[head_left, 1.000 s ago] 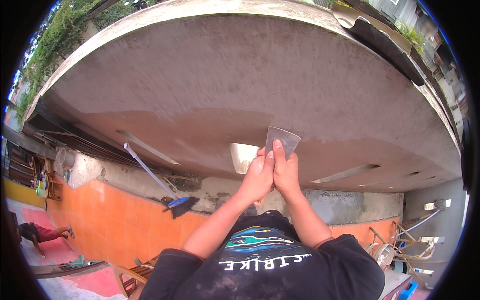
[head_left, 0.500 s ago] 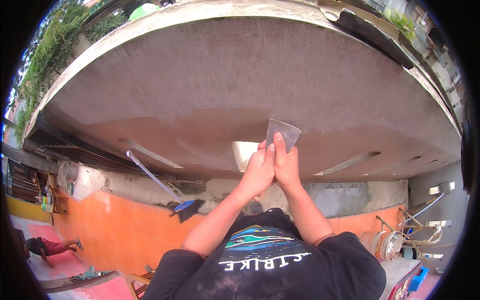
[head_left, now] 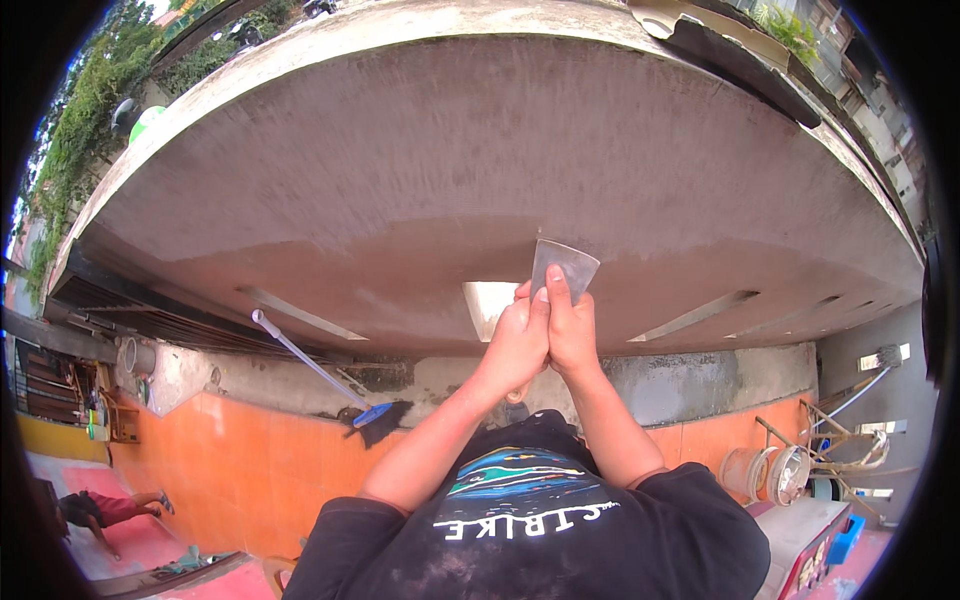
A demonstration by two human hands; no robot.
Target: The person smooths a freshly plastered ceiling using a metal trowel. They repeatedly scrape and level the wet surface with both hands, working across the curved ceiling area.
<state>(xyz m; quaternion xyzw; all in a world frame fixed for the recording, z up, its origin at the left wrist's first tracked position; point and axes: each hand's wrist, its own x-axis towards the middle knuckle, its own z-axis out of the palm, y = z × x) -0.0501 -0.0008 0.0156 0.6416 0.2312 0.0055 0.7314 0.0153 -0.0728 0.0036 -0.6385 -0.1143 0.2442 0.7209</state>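
Note:
A scraper [head_left: 578,266] with a flat, wide grey metal blade is held in both my hands, its blade pointing away from me at the wall. My left hand [head_left: 512,345] and my right hand [head_left: 573,335] are pressed together around its handle, which they hide. The right thumb lies along the blade. In front stands a grey-brown plastered wall [head_left: 450,130], darker in its lower band. The blade's edge appears at the wall near where the dark band begins; whether it touches, I cannot tell.
Narrow slots [head_left: 695,318] and a bright opening [head_left: 487,305] pierce the wall. A blue broom [head_left: 375,413] leans at the left above an orange floor [head_left: 240,450]. Buckets [head_left: 790,475] stand at the right by a wooden frame. Another person [head_left: 105,512] is at the far left.
My hands and the scraper stay almost in place. Beyond the wall, a green shape has moved left. The person at the far left has shifted slightly.

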